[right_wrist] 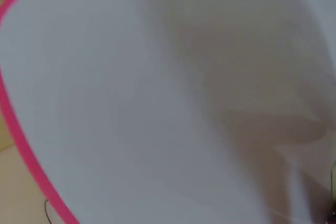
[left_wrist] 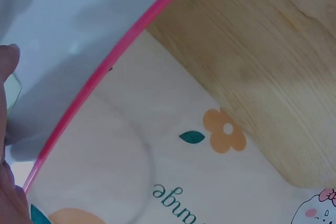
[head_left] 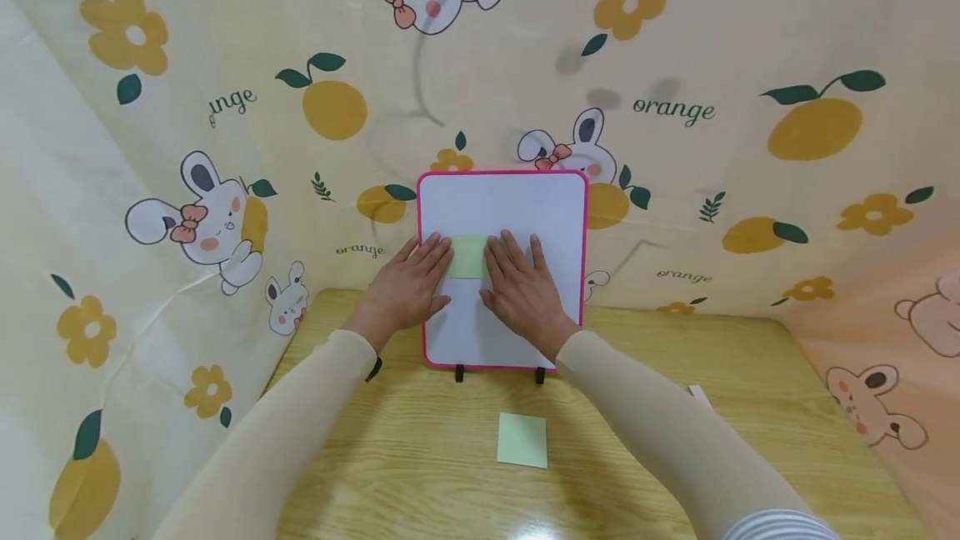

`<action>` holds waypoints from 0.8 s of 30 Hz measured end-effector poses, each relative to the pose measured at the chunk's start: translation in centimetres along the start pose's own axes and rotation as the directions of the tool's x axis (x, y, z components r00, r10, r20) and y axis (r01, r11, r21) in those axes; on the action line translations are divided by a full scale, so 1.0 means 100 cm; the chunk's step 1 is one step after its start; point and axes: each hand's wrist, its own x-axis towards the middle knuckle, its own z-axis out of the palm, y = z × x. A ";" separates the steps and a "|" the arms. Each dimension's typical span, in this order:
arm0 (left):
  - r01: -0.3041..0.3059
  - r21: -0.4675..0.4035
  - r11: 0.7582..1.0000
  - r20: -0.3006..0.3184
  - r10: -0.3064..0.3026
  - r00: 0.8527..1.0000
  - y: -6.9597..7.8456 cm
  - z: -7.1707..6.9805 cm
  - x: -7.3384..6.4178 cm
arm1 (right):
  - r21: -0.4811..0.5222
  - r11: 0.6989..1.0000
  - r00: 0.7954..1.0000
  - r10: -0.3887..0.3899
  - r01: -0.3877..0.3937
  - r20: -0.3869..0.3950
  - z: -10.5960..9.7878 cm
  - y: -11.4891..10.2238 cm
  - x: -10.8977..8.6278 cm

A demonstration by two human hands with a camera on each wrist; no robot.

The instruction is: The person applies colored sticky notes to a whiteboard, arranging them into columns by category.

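Observation:
A small whiteboard (head_left: 502,202) with a pink rim stands upright. A pale green sticky note (head_left: 468,257) lies flat on its face, around the middle. My left hand (head_left: 408,283) rests its straight fingers at the note's left edge. At the right edge, my right hand (head_left: 522,286) does the same with fingers extended. In the left wrist view, part of the left hand (left_wrist: 11,195) shows at the frame's left side, beside the pink rim. The right wrist view holds mostly white board surface (right_wrist: 105,87) with hand shadows.
Another pale green sticky note (head_left: 522,440) lies on the wooden table (head_left: 420,440) before the board. Black feet (head_left: 460,373) support the board. A pale pink strip (head_left: 700,395) sits partly behind the right forearm. Printed cloth (head_left: 495,90) hangs behind and at both sides.

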 end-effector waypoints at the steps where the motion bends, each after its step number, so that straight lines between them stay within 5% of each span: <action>1: -0.011 -0.007 1.000 0.003 0.011 1.000 0.001 0.001 -0.001 | 0.000 1.000 1.000 -0.006 0.006 0.001 0.002 0.000 -0.003; 11: -0.087 -0.004 0.996 -0.046 0.086 0.995 0.021 0.026 -0.018 | -0.086 0.980 0.981 -0.185 0.179 -0.058 0.020 -0.004 -0.037; 17: -0.071 -0.090 0.993 -0.155 0.056 0.986 0.011 0.011 -0.006 | -0.050 0.991 0.974 -0.132 0.125 -0.185 0.004 0.004 -0.012; 24: -0.034 -0.063 0.997 -0.145 0.024 0.989 0.001 -0.008 0.019 | -0.009 0.996 0.994 -0.088 0.088 -0.066 -0.011 0.006 0.020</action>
